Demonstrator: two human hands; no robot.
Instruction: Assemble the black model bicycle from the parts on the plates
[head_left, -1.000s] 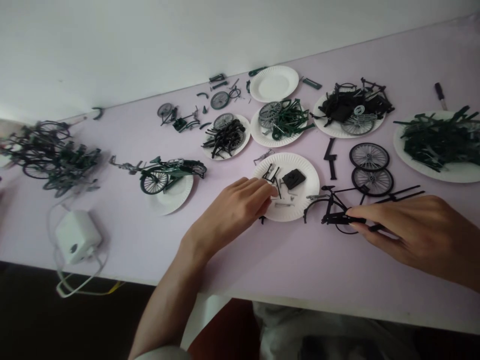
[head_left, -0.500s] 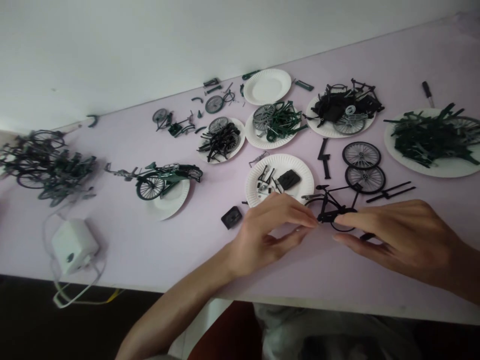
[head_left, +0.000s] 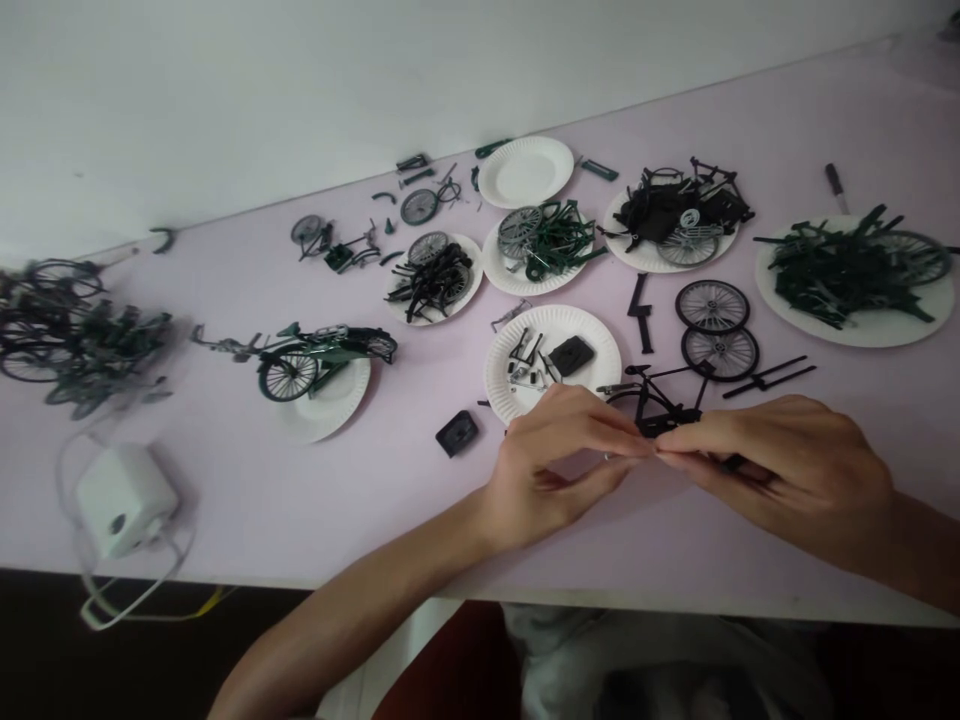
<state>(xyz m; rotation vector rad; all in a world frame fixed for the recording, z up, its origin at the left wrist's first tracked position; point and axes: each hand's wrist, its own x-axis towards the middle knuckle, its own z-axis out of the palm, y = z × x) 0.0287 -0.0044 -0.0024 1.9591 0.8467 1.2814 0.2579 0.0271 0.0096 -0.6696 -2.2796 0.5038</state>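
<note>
The fingertips of my left hand and my right hand meet in a pinch at the near side of a black model bicycle frame. Whatever lies between the tips is too small to make out. A small dark piece shows under my right fingers; I cannot tell whether they grip it. Beyond my left hand, a paper plate bears small grey and black parts. Two loose spoked wheels overlap behind the frame, with a black fork-like part to their right.
Plates of black and green bicycle parts line the back, near a screwdriver. A green model bicycle rests over a plate at left. Beyond it are a bicycle pile and a white box with cords.
My right hand's thumb and forefinger have closed together and come up against my left fingertips. The whole view has shifted slightly, so the table's things appear farther left.
</note>
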